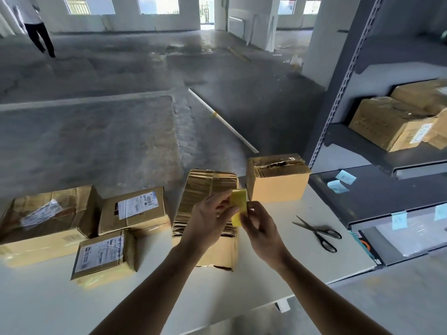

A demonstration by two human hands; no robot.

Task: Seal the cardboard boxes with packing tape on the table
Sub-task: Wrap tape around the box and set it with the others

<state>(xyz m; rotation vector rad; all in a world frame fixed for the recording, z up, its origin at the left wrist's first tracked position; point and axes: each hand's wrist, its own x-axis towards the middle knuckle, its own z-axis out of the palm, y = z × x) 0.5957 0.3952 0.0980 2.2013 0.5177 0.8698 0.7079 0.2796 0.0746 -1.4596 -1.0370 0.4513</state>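
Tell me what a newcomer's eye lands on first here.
At centre, the left hand and right hand hold a yellow tape roll above a heavily taped box. Black scissors lie open on the white table to the right. Three labelled boxes cluster on the left.

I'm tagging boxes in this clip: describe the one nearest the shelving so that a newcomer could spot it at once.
Start at the white table and go to its far right corner, beside the grey shelving. The cardboard box there stands behind the scissors. Unlike the other boxes, its top flaps look torn and partly open.
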